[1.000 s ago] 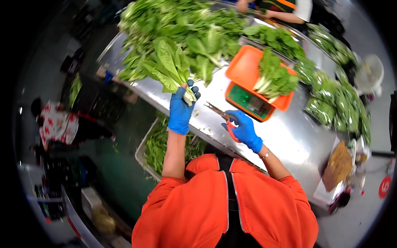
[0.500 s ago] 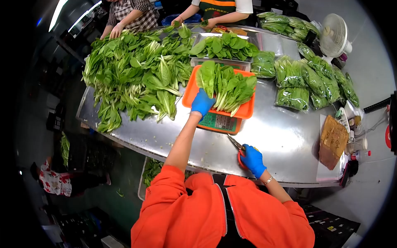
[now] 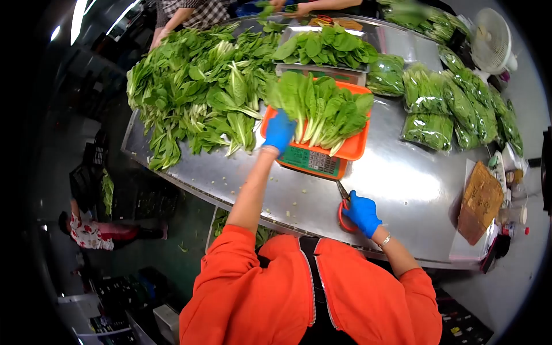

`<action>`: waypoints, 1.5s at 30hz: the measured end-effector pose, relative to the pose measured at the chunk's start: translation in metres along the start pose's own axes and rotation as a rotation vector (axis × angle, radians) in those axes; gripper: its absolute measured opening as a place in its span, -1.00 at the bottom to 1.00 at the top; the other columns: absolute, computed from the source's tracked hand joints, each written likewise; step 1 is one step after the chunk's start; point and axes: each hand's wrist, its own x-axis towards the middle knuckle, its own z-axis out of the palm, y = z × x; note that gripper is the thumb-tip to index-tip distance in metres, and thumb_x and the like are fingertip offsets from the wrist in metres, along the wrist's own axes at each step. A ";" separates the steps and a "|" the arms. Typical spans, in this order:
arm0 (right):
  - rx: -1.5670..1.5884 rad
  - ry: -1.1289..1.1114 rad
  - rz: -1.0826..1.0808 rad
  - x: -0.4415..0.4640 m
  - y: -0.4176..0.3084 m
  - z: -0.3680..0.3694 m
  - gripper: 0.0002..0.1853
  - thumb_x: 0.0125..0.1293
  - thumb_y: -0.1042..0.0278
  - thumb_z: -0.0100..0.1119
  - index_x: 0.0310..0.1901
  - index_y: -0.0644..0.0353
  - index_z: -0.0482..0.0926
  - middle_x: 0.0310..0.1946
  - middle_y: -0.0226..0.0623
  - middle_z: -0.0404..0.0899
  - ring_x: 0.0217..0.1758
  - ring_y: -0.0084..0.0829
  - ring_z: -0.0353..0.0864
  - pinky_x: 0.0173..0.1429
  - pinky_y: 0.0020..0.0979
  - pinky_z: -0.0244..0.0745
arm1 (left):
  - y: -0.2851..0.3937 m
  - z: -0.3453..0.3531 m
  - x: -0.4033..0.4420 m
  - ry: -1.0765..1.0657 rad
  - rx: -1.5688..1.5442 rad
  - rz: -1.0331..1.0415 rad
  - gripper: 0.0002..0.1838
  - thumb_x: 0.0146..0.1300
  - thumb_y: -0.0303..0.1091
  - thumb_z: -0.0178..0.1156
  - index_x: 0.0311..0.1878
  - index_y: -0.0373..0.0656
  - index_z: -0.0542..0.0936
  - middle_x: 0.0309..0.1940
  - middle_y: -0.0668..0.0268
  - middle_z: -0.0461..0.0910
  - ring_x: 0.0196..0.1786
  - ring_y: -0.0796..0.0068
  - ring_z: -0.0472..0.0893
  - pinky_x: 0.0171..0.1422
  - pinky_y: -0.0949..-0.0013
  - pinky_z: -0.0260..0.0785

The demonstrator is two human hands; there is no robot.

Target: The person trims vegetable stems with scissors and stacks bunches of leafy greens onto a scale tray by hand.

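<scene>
My left hand, in a blue glove, is closed at the stem end of the leftmost leafy green. This green lies over the left side of an orange tray, beside a row of leafy greens. Under the tray sits a scale with a green keypad panel. In my gloved right hand are red-handled scissors, held just above the metal table near its front edge, blades pointing toward the scale.
A large heap of loose greens covers the table's left. Behind the tray, another scale carries greens. Bagged greens, a fan and a brown board are at right. Two co-workers' arms show across the table.
The view has shifted, moving the table's contents rightward and slightly up in the picture. The leftmost green now leans more to the left beside the row. The scissors stay in my right hand.
</scene>
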 end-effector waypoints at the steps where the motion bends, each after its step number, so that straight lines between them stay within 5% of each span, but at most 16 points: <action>1: -0.010 -0.003 -0.014 0.003 0.000 0.001 -0.65 0.02 0.11 0.09 -0.32 0.25 0.34 -0.68 -0.08 0.47 -0.63 -0.11 0.49 -0.55 -0.21 0.36 | 0.004 0.012 0.000 0.055 0.098 0.011 -0.63 0.03 -0.25 0.07 -0.14 -0.28 0.33 -0.32 0.01 0.48 -0.25 -0.06 0.44 -0.22 0.05 0.28; 10: -0.074 -0.045 -0.051 0.005 -0.005 -0.007 -0.58 -0.06 0.09 0.17 -0.32 0.27 0.34 -0.68 -0.10 0.48 -0.61 -0.14 0.51 -0.54 -0.22 0.38 | 0.021 0.013 -0.001 0.097 0.390 0.075 -0.63 0.05 -0.19 0.03 -0.13 -0.22 0.34 -0.08 0.05 0.31 -0.20 0.08 0.43 -0.23 0.00 0.26; 16: -0.074 0.010 0.138 -0.005 -0.003 -0.011 -0.55 -0.11 0.02 0.20 -0.31 0.20 0.33 -0.66 -0.15 0.49 -0.60 -0.16 0.51 -0.53 -0.25 0.38 | 0.041 -0.026 -0.012 0.056 0.478 -0.046 -0.65 0.00 -0.06 0.08 -0.33 -0.18 0.47 -0.33 0.17 0.46 -0.26 0.19 0.46 -0.21 0.03 0.22; 21: -0.146 0.057 0.169 -0.007 -0.004 -0.010 -0.50 -0.11 0.01 0.23 -0.28 0.21 0.30 -0.67 -0.15 0.49 -0.61 -0.18 0.51 -0.54 -0.28 0.37 | 0.014 -0.046 -0.016 0.100 0.333 0.049 -0.68 0.03 -0.05 0.05 -0.40 -0.13 0.47 -0.46 0.17 0.48 -0.34 0.16 0.46 -0.30 0.12 0.23; 24: -0.176 0.059 0.222 -0.007 -0.011 -0.013 -0.50 -0.13 0.02 0.25 -0.27 0.21 0.32 -0.66 -0.15 0.49 -0.60 -0.19 0.51 -0.52 -0.29 0.38 | -0.019 -0.060 -0.023 0.316 0.070 0.193 -0.67 0.03 -0.14 0.09 -0.22 -0.17 0.47 -0.35 0.14 0.48 -0.28 0.15 0.47 -0.21 0.17 0.30; 27: -0.179 0.058 0.267 -0.006 -0.023 -0.016 -0.53 -0.10 0.04 0.23 -0.23 0.18 0.36 -0.66 -0.17 0.49 -0.59 -0.20 0.51 -0.50 -0.29 0.38 | -0.086 -0.057 -0.009 0.441 -0.108 0.034 -0.63 -0.04 -0.27 0.17 -0.13 -0.20 0.41 -0.31 0.13 0.46 -0.24 0.15 0.46 -0.18 0.25 0.32; 28: -0.149 0.092 0.256 -0.003 -0.031 -0.018 -0.55 -0.07 0.05 0.21 -0.22 0.17 0.38 -0.66 -0.19 0.49 -0.59 -0.21 0.51 -0.50 -0.28 0.38 | -0.092 -0.069 -0.003 0.408 -0.080 -0.108 -0.63 -0.02 -0.26 0.16 -0.14 -0.21 0.41 -0.31 0.10 0.46 -0.24 0.12 0.45 -0.18 0.23 0.31; 35: 0.180 0.145 0.138 0.031 -0.110 -0.003 -0.67 0.02 0.10 0.14 -0.19 0.05 0.46 -0.70 -0.34 0.48 -0.62 -0.31 0.49 -0.51 -0.33 0.36 | -0.120 -0.073 0.115 0.680 0.191 -0.263 -0.24 -0.16 -0.09 0.25 0.08 -0.29 0.19 -0.15 0.02 0.37 -0.08 0.05 0.34 -0.06 0.14 0.25; 40: 0.279 0.109 0.164 0.042 -0.141 0.008 -0.71 0.04 0.12 0.14 -0.21 0.03 0.48 -0.66 -0.34 0.49 -0.60 -0.32 0.51 -0.49 -0.36 0.38 | -0.167 -0.060 0.149 0.530 0.174 -0.414 -0.25 -0.24 -0.20 0.25 0.08 -0.28 0.22 -0.21 0.05 0.42 -0.14 0.07 0.40 -0.11 0.15 0.30; 43: 0.342 0.113 0.145 0.050 -0.149 0.008 -0.74 0.06 0.15 0.12 -0.23 0.04 0.50 -0.66 -0.32 0.49 -0.59 -0.31 0.51 -0.49 -0.37 0.38 | -0.201 -0.072 0.134 0.507 -0.190 -0.201 -0.37 -0.20 -0.28 0.23 0.02 -0.29 0.32 -0.30 0.19 0.49 -0.25 0.29 0.47 -0.16 0.27 0.34; 45: 0.414 0.133 0.064 0.060 -0.158 0.006 -0.76 0.09 0.17 0.09 -0.21 0.05 0.50 -0.64 -0.29 0.49 -0.58 -0.30 0.51 -0.49 -0.38 0.38 | -0.213 -0.096 0.110 0.349 -0.816 -0.112 -0.51 -0.10 -0.43 0.17 -0.01 -0.29 0.38 -0.34 0.25 0.52 -0.30 0.46 0.49 -0.15 0.40 0.34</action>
